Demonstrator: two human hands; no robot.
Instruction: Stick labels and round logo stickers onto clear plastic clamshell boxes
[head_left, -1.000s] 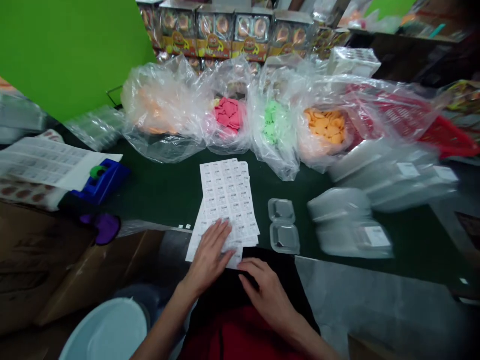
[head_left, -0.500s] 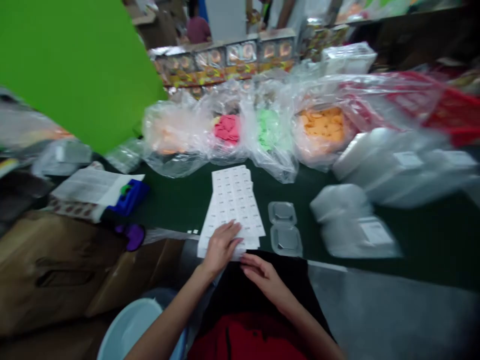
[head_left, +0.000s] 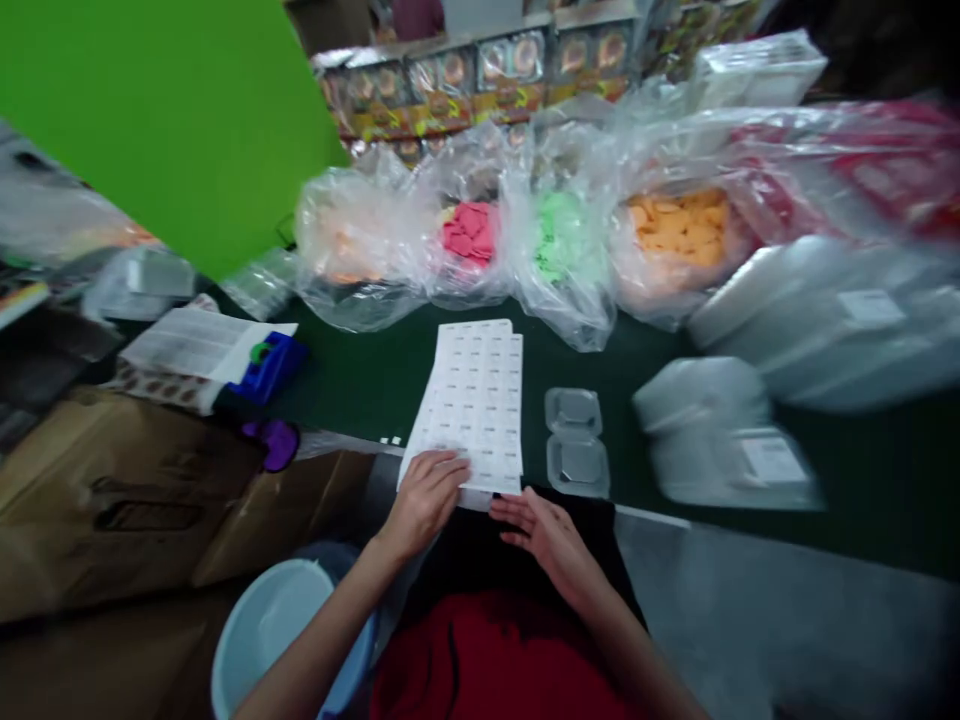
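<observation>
A stack of white label sheets (head_left: 477, 400) lies on the dark green table (head_left: 352, 370) right in front of me. My left hand (head_left: 427, 492) rests flat on the near left corner of the sheets, fingers spread. My right hand (head_left: 541, 530) hovers open just below the sheets' near edge, fingertips pointing at that edge and holding nothing. A small clear plastic clamshell (head_left: 576, 440) lies open just right of the sheets.
Clear bags hold pale orange (head_left: 352, 250), pink (head_left: 469, 232), green (head_left: 559, 235) and orange pieces (head_left: 679, 228) along the back. Stacks of white trays (head_left: 720, 430) sit right. A blue object (head_left: 270, 365) and cardboard boxes (head_left: 135, 480) stand left; a pale bucket (head_left: 270, 630) is below.
The view has shifted and tilted. The fanned sheets now lie squared into a neater stack. My left hand slid to their near left corner; my right hand moved up toward the near edge.
</observation>
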